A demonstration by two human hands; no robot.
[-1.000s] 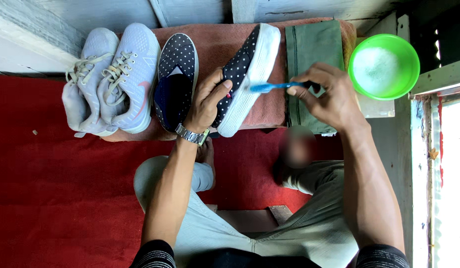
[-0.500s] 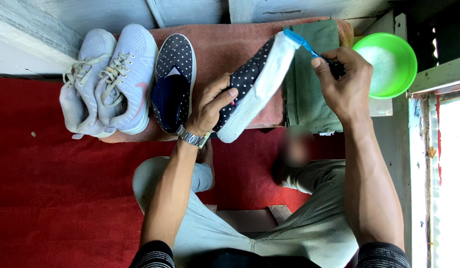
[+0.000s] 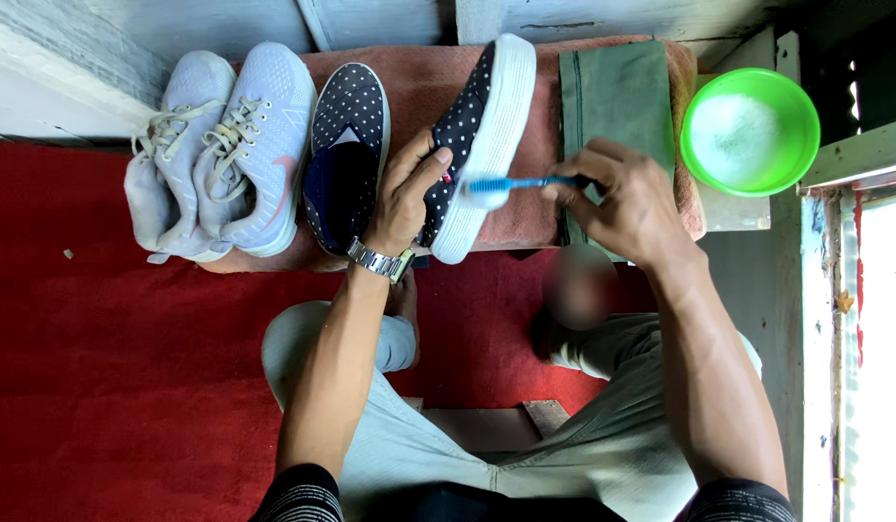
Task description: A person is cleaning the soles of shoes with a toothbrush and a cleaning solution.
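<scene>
On reddish mat, left hand (image 3: pixel 401 198) grips dotted white-soled shoe (image 3: pixel 479 135), right hand (image 3: pixel 627 198) grips blue brush (image 3: pixel 511 184)

At the centre of the frame, the left hand (image 3: pixel 406 198) grips a dark polka-dotted slip-on shoe (image 3: pixel 477 145) tilted on its side, white rubber sole turned rightward. The right hand (image 3: pixel 627 198) holds a blue plastic toothbrush (image 3: pixel 511 184), bristles against that sole. A green bowl (image 3: pixel 796 155) sits upper right.
</scene>
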